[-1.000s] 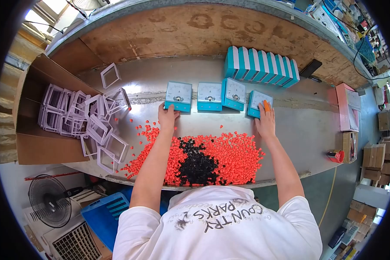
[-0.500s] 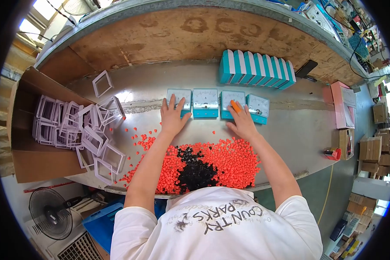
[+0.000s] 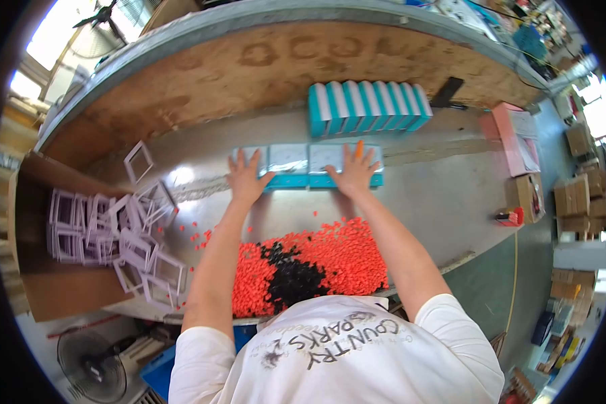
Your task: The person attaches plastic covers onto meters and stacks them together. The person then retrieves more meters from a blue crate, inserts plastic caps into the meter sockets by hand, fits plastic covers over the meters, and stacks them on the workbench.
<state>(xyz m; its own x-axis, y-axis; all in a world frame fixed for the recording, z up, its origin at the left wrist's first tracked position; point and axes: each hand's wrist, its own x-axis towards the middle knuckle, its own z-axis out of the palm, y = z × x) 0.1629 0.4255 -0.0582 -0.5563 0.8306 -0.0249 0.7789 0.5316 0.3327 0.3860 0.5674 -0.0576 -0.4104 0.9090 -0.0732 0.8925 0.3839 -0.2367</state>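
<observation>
Several analog panel meters (image 3: 289,159) with clear faces and teal lower strips lie side by side in one straight row on the grey table. My left hand (image 3: 246,180) rests on the left end of this row, fingers spread over the leftmost meter. Over the right end lies my right hand (image 3: 352,176), its fingers also spread, with an orange band (image 3: 359,148) around one finger. Both hands partly cover the end meters. The dial markings are blurred.
Behind the row stands a line of teal-and-white units (image 3: 370,108). Red small parts (image 3: 347,249) and black small parts (image 3: 295,277) are heaped near my body. At left, a cardboard box (image 3: 67,296) holds pale frames (image 3: 81,225), some spilling out. A pink box (image 3: 512,138) sits right.
The rightmost meter, tilted and apart before, now lies straight against the others. The gaps in the row have closed, with my hands at its ends. The camera view has shifted.
</observation>
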